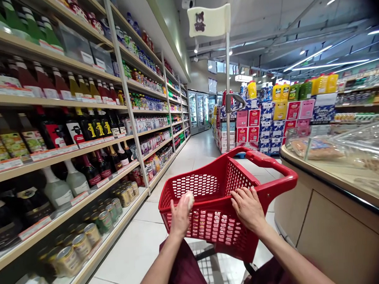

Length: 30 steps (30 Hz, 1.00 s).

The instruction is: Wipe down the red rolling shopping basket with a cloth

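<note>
A red plastic shopping cart (207, 216) with perforated sides stands in front of me, side-on. My left hand (180, 217) is at its near rim on the left, closed around a small white wad (189, 198) that looks like crumpled cloth or tissue. Farther right, my right hand (248, 208) rests on the same rim with the fingers curled over the edge. The cart's red handle (271, 166) rises just beyond that hand, with neither hand on it. I see nothing inside the visible part of the basket.
Shelves (65, 154) of bottles and cans line the left side. On the right is a curved counter (331, 195) with a clear cover. A pole with a bear flag (209, 21) rises behind the cart. Stacked drink cartons (251, 127) and glass-door fridges (198, 108) stand farther back.
</note>
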Each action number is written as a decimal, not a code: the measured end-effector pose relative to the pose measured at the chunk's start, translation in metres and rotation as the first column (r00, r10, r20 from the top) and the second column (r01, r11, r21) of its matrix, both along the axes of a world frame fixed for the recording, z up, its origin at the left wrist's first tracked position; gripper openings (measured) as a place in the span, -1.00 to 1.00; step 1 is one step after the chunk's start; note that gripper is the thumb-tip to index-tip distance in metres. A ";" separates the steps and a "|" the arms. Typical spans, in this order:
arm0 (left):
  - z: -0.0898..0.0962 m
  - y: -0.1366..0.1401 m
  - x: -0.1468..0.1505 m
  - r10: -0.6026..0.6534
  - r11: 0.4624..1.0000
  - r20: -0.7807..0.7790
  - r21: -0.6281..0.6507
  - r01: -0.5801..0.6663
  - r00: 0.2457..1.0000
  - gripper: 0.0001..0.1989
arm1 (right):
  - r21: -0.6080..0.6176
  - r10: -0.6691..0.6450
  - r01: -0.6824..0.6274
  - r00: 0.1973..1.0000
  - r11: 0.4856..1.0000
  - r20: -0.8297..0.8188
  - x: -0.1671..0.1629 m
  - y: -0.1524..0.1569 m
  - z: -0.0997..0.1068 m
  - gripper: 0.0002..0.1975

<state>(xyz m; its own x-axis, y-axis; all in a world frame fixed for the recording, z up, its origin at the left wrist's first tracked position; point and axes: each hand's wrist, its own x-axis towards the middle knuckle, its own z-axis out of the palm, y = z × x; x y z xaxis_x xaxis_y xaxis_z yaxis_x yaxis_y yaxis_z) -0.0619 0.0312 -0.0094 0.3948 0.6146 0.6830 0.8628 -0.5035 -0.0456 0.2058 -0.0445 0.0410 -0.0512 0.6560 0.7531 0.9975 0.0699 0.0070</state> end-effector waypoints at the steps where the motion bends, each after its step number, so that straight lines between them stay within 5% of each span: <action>1: -0.001 0.002 -0.014 0.054 0.999 0.026 -0.004 -0.054 0.998 -0.40 | 0.001 0.005 -0.005 1.000 1.000 -0.004 0.000 0.000 0.000 -0.68; 5: -0.003 0.007 -0.044 0.259 0.965 0.159 -0.016 -0.260 0.953 -0.46 | -0.012 -0.024 0.023 0.999 1.000 -0.038 -0.004 0.000 0.001 -0.67; 10: 0.000 0.004 0.000 0.024 1.000 0.031 0.008 -0.025 0.999 -0.34 | -0.007 -0.023 0.023 0.999 1.000 -0.043 -0.004 0.000 0.002 -0.68; 12: 0.000 0.005 -0.007 0.005 1.000 0.014 0.000 -0.005 1.000 -0.35 | -0.005 -0.008 0.008 0.999 1.000 -0.038 -0.002 0.000 0.002 -0.68; 17: -0.005 0.010 -0.059 0.283 0.959 0.188 -0.029 -0.283 0.941 -0.46 | -0.010 -0.029 0.028 0.999 1.000 -0.040 -0.005 0.000 0.001 -0.68; 24: 0.003 0.001 -0.002 -0.011 1.000 0.012 -0.001 0.011 1.000 -0.29 | -0.019 -0.029 0.029 0.998 0.999 -0.050 -0.003 -0.002 0.004 -0.69; 30: 0.013 -0.003 0.004 0.096 0.995 0.094 -0.038 -0.093 0.991 -0.41 | -0.072 0.044 -0.047 0.998 0.996 -0.038 -0.030 0.005 -0.002 -0.67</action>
